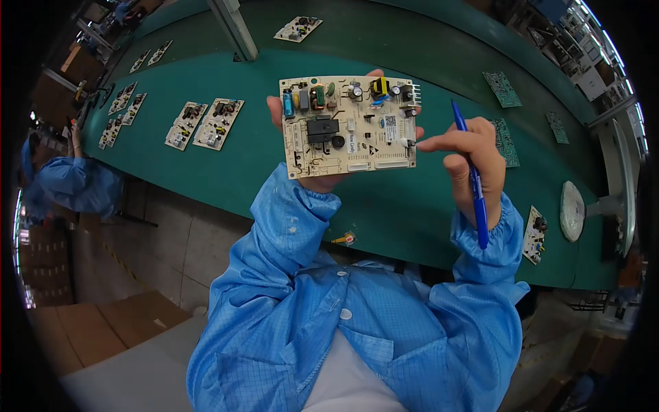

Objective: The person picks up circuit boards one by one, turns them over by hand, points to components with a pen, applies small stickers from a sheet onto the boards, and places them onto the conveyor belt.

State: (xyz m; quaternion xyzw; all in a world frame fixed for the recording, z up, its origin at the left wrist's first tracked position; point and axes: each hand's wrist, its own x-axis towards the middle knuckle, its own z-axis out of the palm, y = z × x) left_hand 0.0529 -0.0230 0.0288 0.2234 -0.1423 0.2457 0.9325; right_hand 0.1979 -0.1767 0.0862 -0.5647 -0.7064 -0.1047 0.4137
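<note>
A cream circuit board (364, 147) full of electronic components is held up over the table, its component side facing me. My left hand (324, 181) grips it from behind and below, with fingertips showing at its left, top and right edges. Most of that palm is hidden by the board. My right hand (480, 154) is closed around a blue marker pen (476, 185), which slants across the fingers. The index finger of this hand points left, its tip close to the board's right edge; whether it touches I cannot tell.
The green table (261, 206) carries two cream boards (218, 123) at left and another board (298, 29) at the back. Several green-backed boards (502, 89) lie at right, near a board (534, 235) and a wrapped round object (571, 211). A metal post (233, 31) rises behind. A co-worker (79, 182) sits far left.
</note>
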